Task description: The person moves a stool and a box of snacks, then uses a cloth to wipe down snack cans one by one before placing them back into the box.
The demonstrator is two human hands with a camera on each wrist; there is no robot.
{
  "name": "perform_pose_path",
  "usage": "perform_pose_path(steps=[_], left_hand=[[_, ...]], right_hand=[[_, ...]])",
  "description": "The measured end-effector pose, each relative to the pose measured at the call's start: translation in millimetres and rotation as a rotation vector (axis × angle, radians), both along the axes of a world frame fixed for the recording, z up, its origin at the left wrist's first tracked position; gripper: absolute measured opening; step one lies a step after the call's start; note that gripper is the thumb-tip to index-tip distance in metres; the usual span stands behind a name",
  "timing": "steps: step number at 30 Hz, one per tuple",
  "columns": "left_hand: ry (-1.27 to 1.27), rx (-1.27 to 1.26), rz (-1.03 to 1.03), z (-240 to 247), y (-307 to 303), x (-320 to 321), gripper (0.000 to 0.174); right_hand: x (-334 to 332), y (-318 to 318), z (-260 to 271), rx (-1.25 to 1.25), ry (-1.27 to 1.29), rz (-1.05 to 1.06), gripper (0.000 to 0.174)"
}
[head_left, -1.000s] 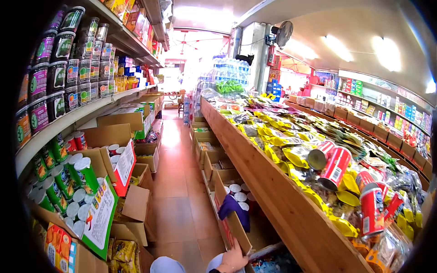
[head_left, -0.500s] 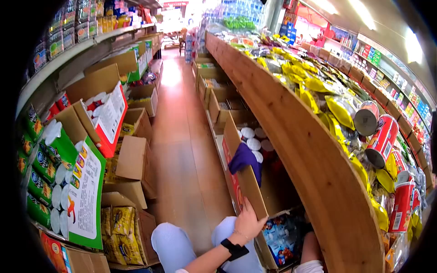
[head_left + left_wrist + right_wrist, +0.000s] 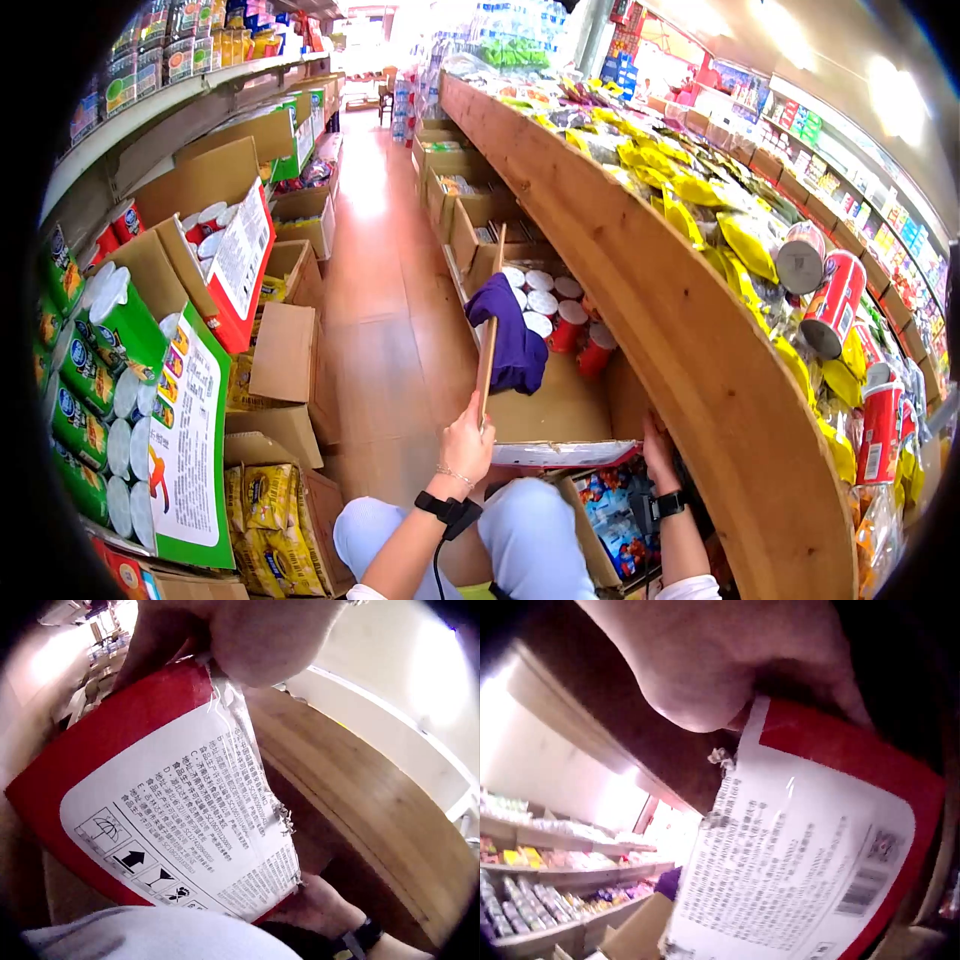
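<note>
A cardboard box (image 3: pixel 570 418) stands before the person's knees, half under the wooden display edge. Red canisters (image 3: pixel 567 328) with white lids fill its far end. A purple cloth (image 3: pixel 515 335) hangs over its raised left flap. The left hand (image 3: pixel 466 440) grips the box's near left corner at the flap; in the left wrist view, that hand (image 3: pixel 255 637) covers the top of the red-and-white printed side (image 3: pixel 180 795). At the near right corner, close beside the wooden board, the right hand (image 3: pixel 657 455) holds the box, its fingers (image 3: pixel 847 694) bent over the red edge.
A box of blue packets (image 3: pixel 612 520) lies below the right forearm. The long wooden board (image 3: pixel 650 310) borders the right, with packaged snacks above. Open cartons, including one of yellow packets (image 3: pixel 275 520), line the left. A tiled aisle (image 3: pixel 375 350) runs between.
The view has tipped down. The box has turned and its near side now faces the knees. The left hand has shifted left with the flap; the right hand has come up to the right corner.
</note>
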State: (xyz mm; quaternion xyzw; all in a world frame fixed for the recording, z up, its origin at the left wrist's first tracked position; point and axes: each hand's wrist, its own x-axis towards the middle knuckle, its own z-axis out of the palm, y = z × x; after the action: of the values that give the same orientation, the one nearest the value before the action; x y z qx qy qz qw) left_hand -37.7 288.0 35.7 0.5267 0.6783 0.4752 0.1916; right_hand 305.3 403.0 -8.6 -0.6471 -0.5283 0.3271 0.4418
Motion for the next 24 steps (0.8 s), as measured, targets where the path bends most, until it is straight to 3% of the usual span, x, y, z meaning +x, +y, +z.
perform_pose_path(steps=[2, 3, 5, 7, 14, 15, 19, 24], left_hand=[[-0.016, -0.006, 0.018, -3, -20, -8, 0.048], [-0.022, 0.002, 0.024, -4, -31, -13, 0.048], [-0.021, 0.029, 0.034, -5, -46, -16, 0.048], [-0.002, 0.036, 0.056, -7, -54, -16, 0.047], [-0.083, 0.070, 0.157, -17, -81, -16, 0.045], [-0.083, 0.112, 0.208, -20, -86, -17, 0.036], [-0.045, 0.088, 0.342, -21, -114, -27, 0.025], [-0.005, 0.085, 0.508, -25, -151, -28, 0.030]], right_hand=[[-9, -12, 0, 0.135, -0.198, -0.005, 0.058], [-31, -39, 39, 0.039, -0.089, 0.141, 0.052], [-41, -54, 52, 0.032, -0.085, 0.188, 0.047], [-49, -56, 54, 0.056, -0.101, 0.199, 0.039], [-64, -50, 48, 0.109, -0.200, 0.241, 0.040], [-70, -55, 52, 0.148, -0.198, 0.250, 0.036], [-86, -61, 66, 0.115, -0.268, 0.451, 0.030], [-120, -58, 66, 0.236, -0.269, 0.631, 0.030]])
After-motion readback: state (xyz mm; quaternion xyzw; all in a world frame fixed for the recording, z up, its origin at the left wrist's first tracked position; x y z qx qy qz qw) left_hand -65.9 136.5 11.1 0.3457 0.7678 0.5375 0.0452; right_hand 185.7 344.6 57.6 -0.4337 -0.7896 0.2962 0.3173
